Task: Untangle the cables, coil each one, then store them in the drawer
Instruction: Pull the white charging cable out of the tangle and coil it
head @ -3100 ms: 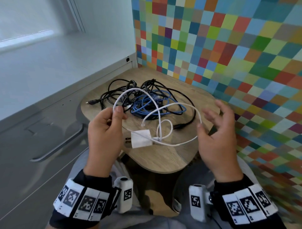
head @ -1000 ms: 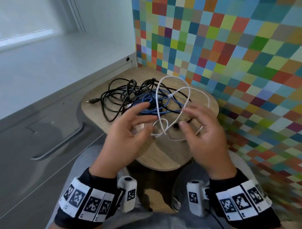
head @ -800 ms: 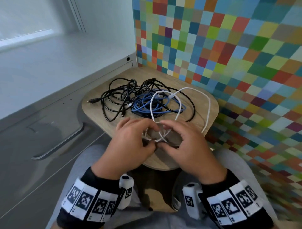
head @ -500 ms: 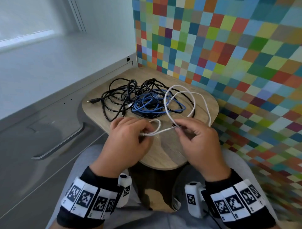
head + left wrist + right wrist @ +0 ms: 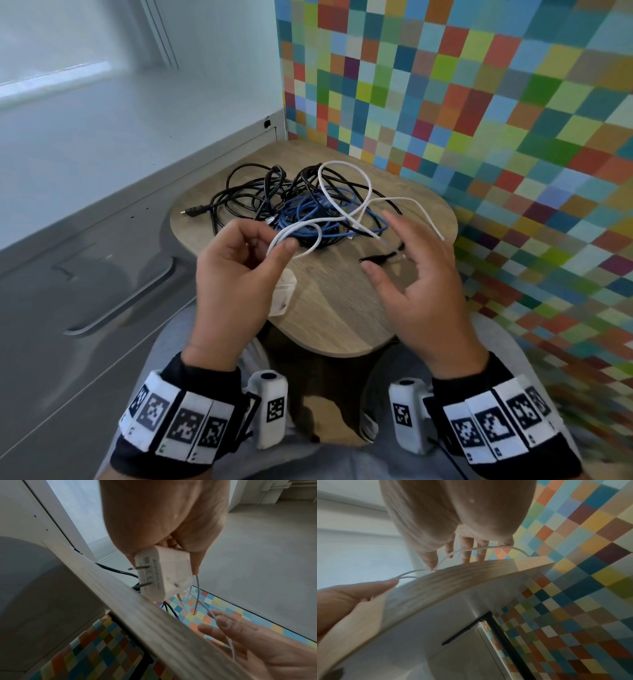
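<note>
My left hand (image 5: 236, 274) is curling round a white charger plug (image 5: 164, 574), tucking it against my palm, while its thumb and forefinger are pinching a small loop of the white cable (image 5: 346, 192) that is running from it. The plug's two prongs are pointing out sideways in the left wrist view. My right hand (image 5: 421, 284) is hovering just beside it with fingers spread and relaxed, gripping nothing; the white cable is trailing across its fingertips (image 5: 465, 553) and arcing toward the table's right edge.

Both hands are hanging over the near half of a small rounded wooden table (image 5: 342, 308). Past them, on the far half, the black cables (image 5: 246, 192) are lying in a loose tangle toward the far left, one plug end poking out at the left edge, and the blue cable (image 5: 308, 219) is sitting in a heap at the middle, overlapping the black ones. The white cable's big loops are rising over that heap. A short black connector end is lying on the wood just ahead of my right fingers.

To the left a grey cabinet is standing against the table, its drawer (image 5: 85, 274) with a long curved handle closed. A wall of coloured squares (image 5: 479, 102) is running along the right and far sides.
</note>
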A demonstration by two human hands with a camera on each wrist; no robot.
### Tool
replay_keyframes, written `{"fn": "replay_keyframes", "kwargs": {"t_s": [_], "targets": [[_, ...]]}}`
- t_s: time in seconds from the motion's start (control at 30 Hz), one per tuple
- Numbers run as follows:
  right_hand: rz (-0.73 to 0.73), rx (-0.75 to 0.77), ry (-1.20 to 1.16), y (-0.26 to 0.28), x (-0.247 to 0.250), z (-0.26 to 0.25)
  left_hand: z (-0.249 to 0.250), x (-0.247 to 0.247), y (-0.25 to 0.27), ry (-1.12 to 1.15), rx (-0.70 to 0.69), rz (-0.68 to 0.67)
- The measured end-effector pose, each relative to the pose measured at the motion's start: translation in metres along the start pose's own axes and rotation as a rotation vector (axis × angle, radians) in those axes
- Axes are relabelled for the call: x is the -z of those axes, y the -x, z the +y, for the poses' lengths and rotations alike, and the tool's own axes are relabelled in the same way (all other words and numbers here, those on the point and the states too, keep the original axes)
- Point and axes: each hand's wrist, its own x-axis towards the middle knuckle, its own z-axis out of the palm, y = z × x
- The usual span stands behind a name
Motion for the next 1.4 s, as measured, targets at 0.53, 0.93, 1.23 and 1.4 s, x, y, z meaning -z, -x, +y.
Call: {"fn": "replay_keyframes", "kwargs": {"t_s": [0.53,0.93,1.23,1.4], "targets": [[0.197,-0.156,-0.043,-0.007,0.009,0.022,-0.009,0.018,-0.015,0.261,-0.086,0.514],[0.239,-0.191,0.134,-0.021,0.021,0.035,-0.012,0.019,-0.023,0.348,-0.042,0.613],[-0.122,-0.204,0.448,-0.047,0.019,-0.004,0.016,-0.006,-0.013,0.243,-0.178,0.243],[-0.071,0.07,0.331,-0.04,0.009,-0.051,0.027,-0.008,-0.004,0.16,-0.241,0.042]]}}
